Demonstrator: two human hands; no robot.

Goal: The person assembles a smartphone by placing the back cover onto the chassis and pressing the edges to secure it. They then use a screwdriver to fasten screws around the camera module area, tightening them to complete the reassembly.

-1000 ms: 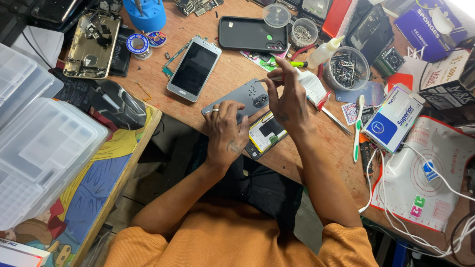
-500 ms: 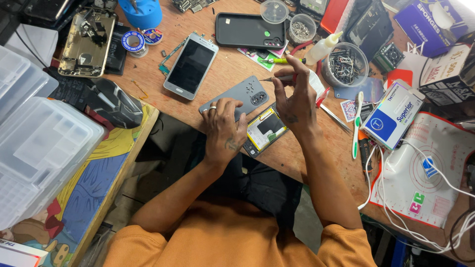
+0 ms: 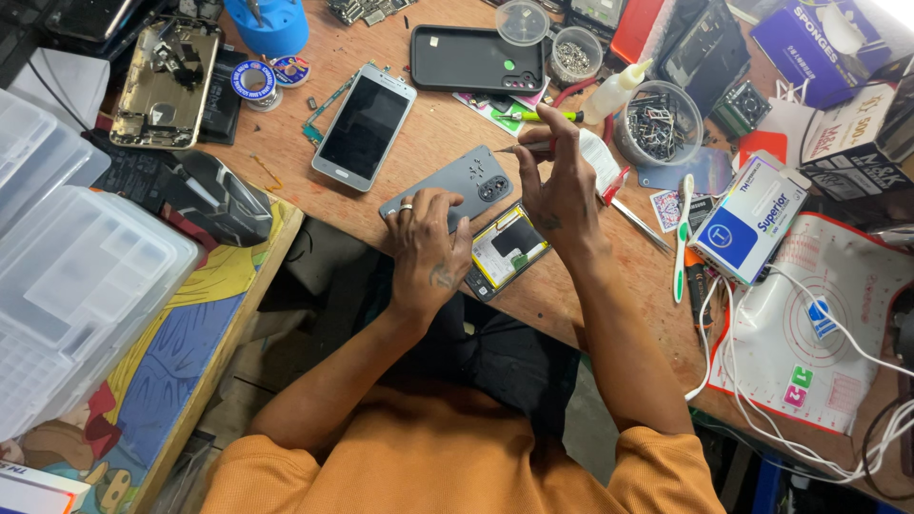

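Head view: grey phone back cover [image 3: 455,186] lies on the wooden bench [image 3: 419,114], centre, light, thin, flexible, likely slippery; grip by long edges. Left hand [image 3: 426,249] presses flat on its near end. Right hand [image 3: 557,186] pinches a slim tool [image 3: 522,147] above it. Opened phone [image 3: 505,249] sits just beneath. Far right, round tubs [image 3: 657,124] hold small metal parts

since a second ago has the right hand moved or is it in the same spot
Yes. The right hand has lifted off the grey phone back and drawn slightly toward the bowl of screws.
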